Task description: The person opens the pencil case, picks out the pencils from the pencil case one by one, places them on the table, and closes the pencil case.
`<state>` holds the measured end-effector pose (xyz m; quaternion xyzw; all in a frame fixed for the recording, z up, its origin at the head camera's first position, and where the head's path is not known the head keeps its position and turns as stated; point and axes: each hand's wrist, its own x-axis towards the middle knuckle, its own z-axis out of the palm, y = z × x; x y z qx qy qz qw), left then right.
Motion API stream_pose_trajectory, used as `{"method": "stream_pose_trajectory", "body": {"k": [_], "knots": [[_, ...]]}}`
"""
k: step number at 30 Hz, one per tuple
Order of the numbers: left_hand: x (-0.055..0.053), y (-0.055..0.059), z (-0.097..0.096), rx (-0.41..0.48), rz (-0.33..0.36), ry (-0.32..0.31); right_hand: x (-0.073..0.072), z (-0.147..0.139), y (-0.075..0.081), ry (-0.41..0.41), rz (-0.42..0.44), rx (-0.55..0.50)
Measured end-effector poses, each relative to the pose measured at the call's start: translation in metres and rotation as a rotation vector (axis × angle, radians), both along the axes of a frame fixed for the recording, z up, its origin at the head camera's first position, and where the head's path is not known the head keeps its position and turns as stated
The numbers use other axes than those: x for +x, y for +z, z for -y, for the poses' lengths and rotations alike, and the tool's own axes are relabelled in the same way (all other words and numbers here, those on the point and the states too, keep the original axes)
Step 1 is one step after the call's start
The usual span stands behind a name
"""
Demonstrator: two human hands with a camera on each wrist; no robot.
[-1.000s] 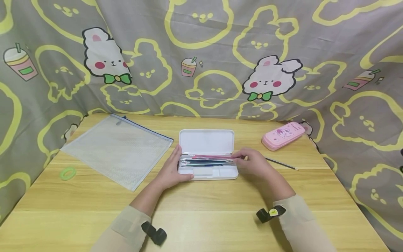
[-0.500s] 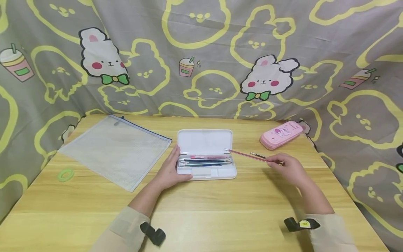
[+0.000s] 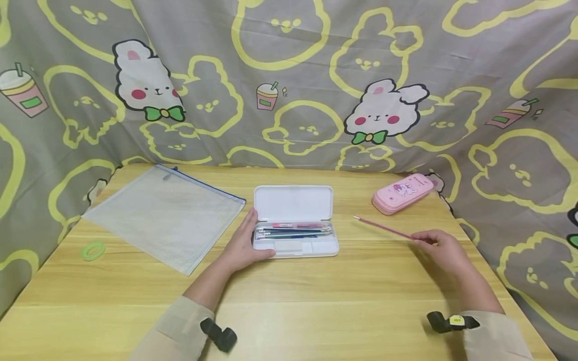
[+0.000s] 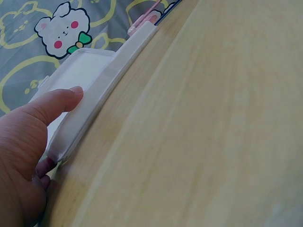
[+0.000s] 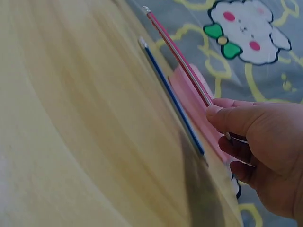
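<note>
A white pencil case point(image 3: 293, 203) stands open on the table, its lid raised. Several pencils point(image 3: 293, 233) and a white eraser point(image 3: 288, 246) lie inside. My left hand point(image 3: 241, 248) holds the case by its left end, thumb at the front rim and fingers along the side. Off to the right, my right hand point(image 3: 440, 249) pinches a pink pencil point(image 3: 384, 228) near one end; its silver-tipped end points left toward the case. In the right wrist view, a blue pencil point(image 5: 173, 99) lies on the table below the held one.
A pink rabbit-print case point(image 3: 402, 193) sits at the back right. To the left lie a translucent zip pouch point(image 3: 167, 215) with a blue zipper and a green ring point(image 3: 92, 250). A patterned curtain point(image 3: 217, 75) hangs behind the table point(image 3: 289, 301).
My right hand has drawn the pink pencil out of the white case and carried it right, over where the dark pencil lay. My left hand has stayed on the case.
</note>
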<state>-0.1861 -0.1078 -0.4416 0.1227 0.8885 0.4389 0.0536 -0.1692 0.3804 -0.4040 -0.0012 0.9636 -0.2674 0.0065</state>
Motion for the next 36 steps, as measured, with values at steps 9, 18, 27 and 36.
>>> {"method": "stream_pose_trajectory", "body": {"k": [9, 18, 27, 36], "knots": [[0.000, 0.000, 0.000, 0.000, 0.001, -0.001, -0.003, -0.010, -0.009, 0.003, 0.012, 0.039], [0.000, -0.001, 0.000, 0.005, 0.004, 0.003, -0.006, -0.016, -0.016, 0.007, 0.043, 0.037], [0.000, -0.001, 0.000, 0.008, 0.001, 0.003, -0.006, -0.017, -0.016, 0.019, 0.071, 0.041], [-0.001, -0.001, 0.000, -0.004, 0.003, 0.005, -0.007, -0.016, -0.016, 0.032, 0.053, 0.043]]}}
